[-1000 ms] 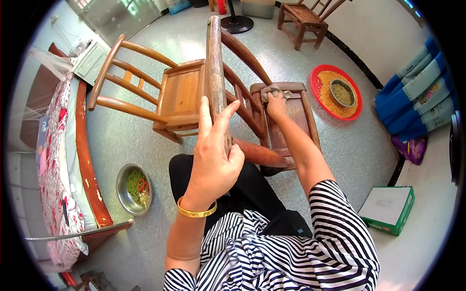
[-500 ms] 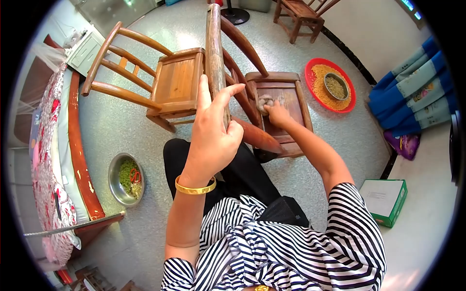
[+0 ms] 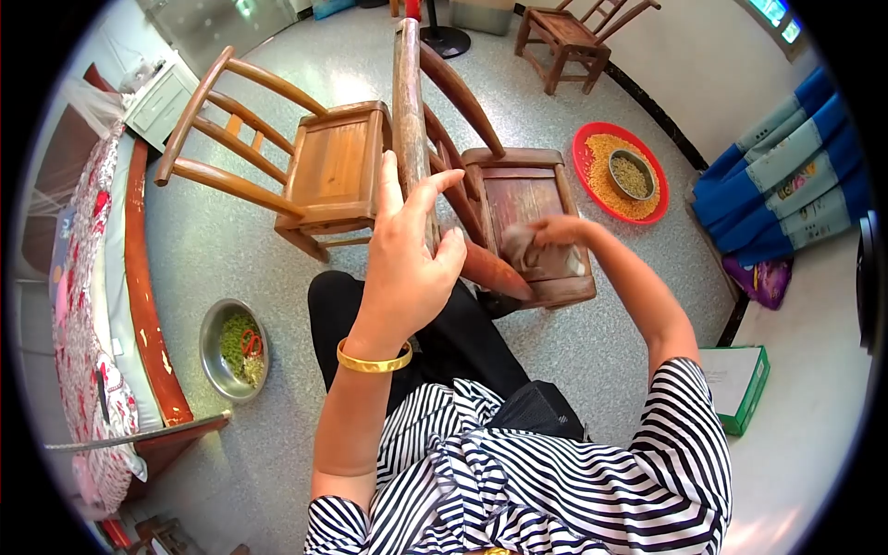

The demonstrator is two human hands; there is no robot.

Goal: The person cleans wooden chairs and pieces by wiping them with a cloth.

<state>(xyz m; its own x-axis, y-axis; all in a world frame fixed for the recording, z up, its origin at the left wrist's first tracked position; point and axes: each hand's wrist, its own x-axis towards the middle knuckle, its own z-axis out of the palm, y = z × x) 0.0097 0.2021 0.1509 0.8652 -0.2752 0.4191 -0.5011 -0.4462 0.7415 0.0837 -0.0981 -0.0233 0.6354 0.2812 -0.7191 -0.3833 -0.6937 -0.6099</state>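
A wooden chair (image 3: 518, 199) with a worn reddish seat stands before me, its back rail pointing toward the far side of the room. My left hand (image 3: 407, 254), with a gold bangle at the wrist, is round that rail. One finger lies along its left side, another bends across it, and the thumb is on the right. Over the near part of the seat, my right hand (image 3: 557, 231) grips a greyish cloth (image 3: 523, 248) pressed to the wood. The hand and cloth are slightly blurred.
A second wooden chair (image 3: 338, 162) stands close on the left. A metal bowl (image 3: 211, 356) with greens and red-handled scissors is on the floor. At right are a red tray (image 3: 578, 153) of yellow grains holding a small bowl, and a green-white box (image 3: 754, 393). Another chair (image 3: 560, 37) stands farther back.
My right hand has moved the cloth from the far middle of the seat toward its near right part. My left hand stays on the rail, and the view has shifted slightly.
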